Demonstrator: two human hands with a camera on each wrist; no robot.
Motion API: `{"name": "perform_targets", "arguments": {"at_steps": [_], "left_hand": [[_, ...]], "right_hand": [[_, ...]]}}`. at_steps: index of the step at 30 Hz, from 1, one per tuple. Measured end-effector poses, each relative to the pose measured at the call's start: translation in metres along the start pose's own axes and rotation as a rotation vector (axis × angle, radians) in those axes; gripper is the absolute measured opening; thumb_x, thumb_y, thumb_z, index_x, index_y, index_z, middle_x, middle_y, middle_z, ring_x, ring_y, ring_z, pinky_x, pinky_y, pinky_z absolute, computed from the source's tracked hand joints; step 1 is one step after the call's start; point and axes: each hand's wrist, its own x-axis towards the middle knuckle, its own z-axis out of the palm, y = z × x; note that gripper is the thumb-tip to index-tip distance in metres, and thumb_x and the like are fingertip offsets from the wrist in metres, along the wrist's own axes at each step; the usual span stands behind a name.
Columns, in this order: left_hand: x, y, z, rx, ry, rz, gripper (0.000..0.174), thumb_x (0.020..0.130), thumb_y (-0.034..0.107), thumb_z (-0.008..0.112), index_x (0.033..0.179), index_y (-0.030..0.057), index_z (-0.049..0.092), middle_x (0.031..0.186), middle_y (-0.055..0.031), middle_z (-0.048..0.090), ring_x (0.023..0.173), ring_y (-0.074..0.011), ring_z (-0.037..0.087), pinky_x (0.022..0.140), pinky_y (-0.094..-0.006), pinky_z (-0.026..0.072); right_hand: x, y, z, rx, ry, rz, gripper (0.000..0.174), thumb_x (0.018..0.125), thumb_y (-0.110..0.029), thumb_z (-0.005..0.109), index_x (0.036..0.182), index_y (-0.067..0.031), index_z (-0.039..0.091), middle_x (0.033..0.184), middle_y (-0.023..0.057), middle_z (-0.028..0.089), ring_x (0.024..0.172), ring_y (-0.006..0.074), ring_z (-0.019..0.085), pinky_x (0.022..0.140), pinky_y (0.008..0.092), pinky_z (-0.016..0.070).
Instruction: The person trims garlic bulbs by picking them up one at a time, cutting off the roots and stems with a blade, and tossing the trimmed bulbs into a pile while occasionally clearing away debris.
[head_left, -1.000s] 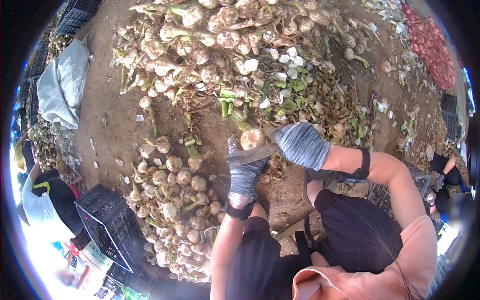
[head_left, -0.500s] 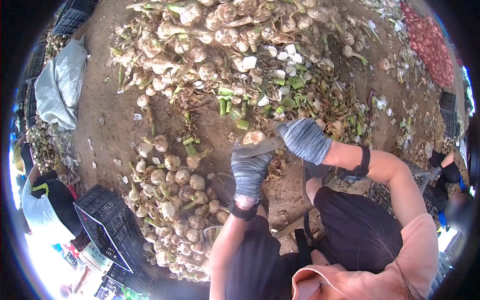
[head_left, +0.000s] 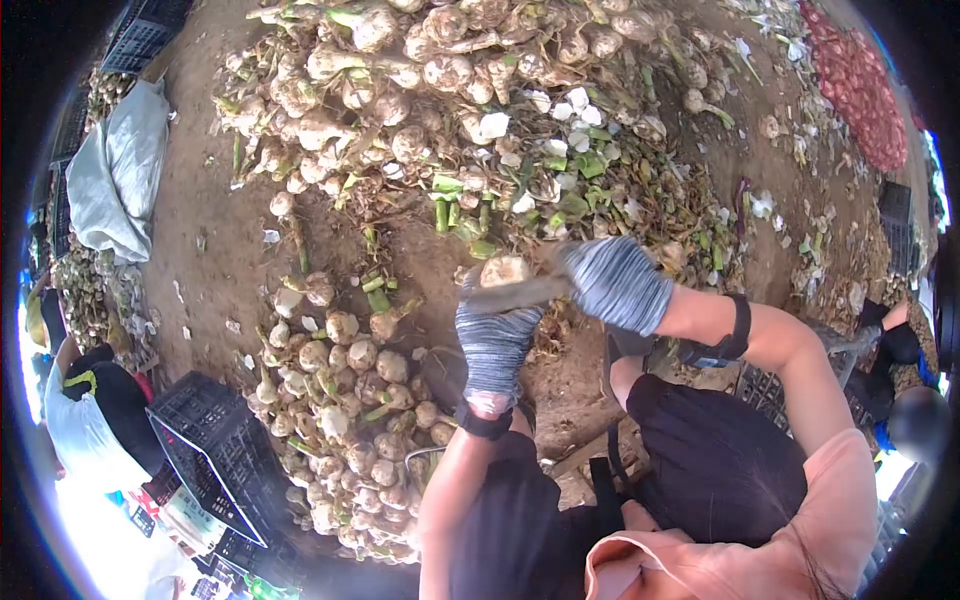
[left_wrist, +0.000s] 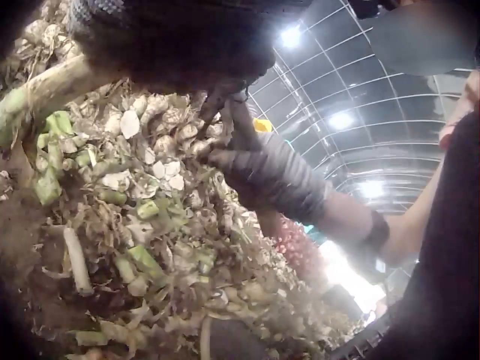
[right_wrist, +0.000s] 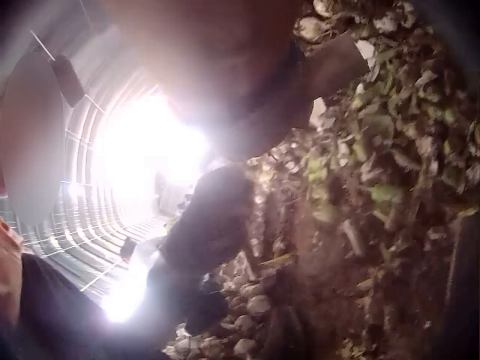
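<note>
In the head view, my left hand [head_left: 493, 348], in a grey striped glove, grips a garlic bulb [head_left: 505, 270] whose pale top shows above the fingers. My right hand [head_left: 618, 285], gloved alike, holds a knife [head_left: 515, 294]. Its broad, dull blade points left and crosses in front of the bulb, close over the left fingers. A thick stalk [left_wrist: 45, 94] juts out to the left beside the left glove in the left wrist view, with the right hand [left_wrist: 274, 172] beyond. The right wrist view is dark and blurred around the left hand [right_wrist: 210, 217].
A large heap of stalked garlic [head_left: 400, 80] lies ahead, with cut green stalks [head_left: 445, 200] at its near edge. Trimmed bulbs [head_left: 350, 400] are piled left of my legs, by a black crate [head_left: 215, 450]. Red net sacks [head_left: 855, 85] lie far right; other people sit at both sides.
The blade has tilted and shifted against the bulb, now lying nearly level across it. The right hand has moved slightly right; the left hand keeps its hold on the bulb.
</note>
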Motion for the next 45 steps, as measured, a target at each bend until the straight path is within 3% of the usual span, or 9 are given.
{"name": "perform_targets", "arguments": {"at_steps": [2,11,15,22,25,26,33,35,45], "left_hand": [[0.001,-0.011,0.005,0.159,0.021,0.163,0.060,0.071,0.014,0.076,0.118,-0.0015,0.042,0.095,-0.0065,0.064,0.083,-0.0148,0.062,0.076,-0.0276,0.0502],[-0.001,0.007,0.014,-0.417,0.053,-0.236,0.056,0.069,0.014,0.078,0.112,-0.0012,0.046,0.098,-0.0086,0.062,0.086,-0.0154,0.061,0.076,-0.0275,0.0503],[-0.002,0.002,0.014,-0.749,0.047,-0.296,0.043,0.078,0.013,0.068,0.114,0.0012,0.047,0.104,-0.0090,0.060,0.096,-0.0188,0.058,0.087,-0.0325,0.0464],[0.004,0.030,0.000,-0.623,0.140,-0.275,0.054,0.066,0.001,0.078,0.110,-0.0012,0.049,0.098,-0.0067,0.062,0.087,-0.0132,0.059,0.080,-0.0254,0.0491],[0.000,0.013,0.006,-0.618,0.007,-0.298,0.063,0.071,0.009,0.076,0.121,-0.0023,0.040,0.105,-0.0105,0.060,0.094,-0.0151,0.058,0.083,-0.0285,0.0485],[-0.002,0.008,0.010,-0.565,0.021,-0.243,0.064,0.071,0.009,0.076,0.122,-0.0018,0.039,0.105,-0.0102,0.060,0.093,-0.0152,0.059,0.082,-0.0285,0.0490],[0.003,0.002,0.010,-0.253,-0.015,-0.097,0.052,0.073,0.012,0.075,0.115,0.0008,0.046,0.096,-0.0062,0.063,0.086,-0.0141,0.061,0.077,-0.0278,0.0500],[0.000,0.018,0.007,-0.618,0.020,-0.266,0.040,0.073,0.013,0.075,0.105,0.0013,0.054,0.090,-0.0060,0.065,0.082,-0.0147,0.062,0.075,-0.0279,0.0501],[-0.006,0.026,0.012,-0.655,0.215,-0.142,0.050,0.069,0.006,0.077,0.110,-0.0001,0.049,0.094,-0.0075,0.063,0.085,-0.0148,0.061,0.076,-0.0263,0.0502]], "right_hand": [[0.003,-0.010,0.004,-0.171,-0.008,0.003,0.017,0.078,-0.010,0.053,0.091,-0.0005,0.052,0.060,0.0127,0.056,0.056,0.0271,0.060,0.047,0.0376,0.0471],[-0.007,0.010,0.014,-0.413,0.002,-0.039,0.013,0.078,-0.009,0.051,0.087,0.0001,0.052,0.061,0.0116,0.055,0.053,0.0257,0.058,0.046,0.0363,0.0466],[-0.008,0.044,0.002,-0.301,-0.157,0.423,0.020,0.075,-0.005,0.051,0.093,0.0040,0.054,0.069,0.0189,0.058,0.064,0.0310,0.059,0.052,0.0391,0.0460],[-0.014,0.036,-0.001,-0.175,0.042,0.315,0.015,0.082,-0.008,0.051,0.095,-0.0027,0.055,0.065,0.0167,0.060,0.060,0.0304,0.061,0.052,0.0403,0.0489],[-0.014,0.009,0.014,0.417,0.105,0.163,0.016,0.080,-0.007,0.052,0.094,-0.0001,0.054,0.060,0.0133,0.056,0.054,0.0271,0.058,0.046,0.0379,0.0468],[-0.011,0.004,0.016,0.002,0.122,-0.063,0.016,0.079,-0.008,0.052,0.092,0.0002,0.053,0.059,0.0127,0.055,0.053,0.0263,0.058,0.045,0.0376,0.0463],[-0.010,0.010,0.014,-0.339,-0.046,-0.026,0.014,0.077,-0.009,0.050,0.088,0.0002,0.053,0.063,0.0127,0.057,0.056,0.0261,0.059,0.047,0.0377,0.0465],[-0.010,0.010,0.016,-0.334,0.037,-0.003,0.015,0.077,-0.009,0.050,0.088,0.0004,0.053,0.063,0.0125,0.057,0.057,0.0256,0.059,0.047,0.0375,0.0465],[-0.025,0.063,0.039,-0.117,0.097,0.229,0.020,0.080,-0.005,0.049,0.099,-0.0004,0.055,0.068,0.0145,0.058,0.058,0.0284,0.059,0.051,0.0387,0.0467]]}}
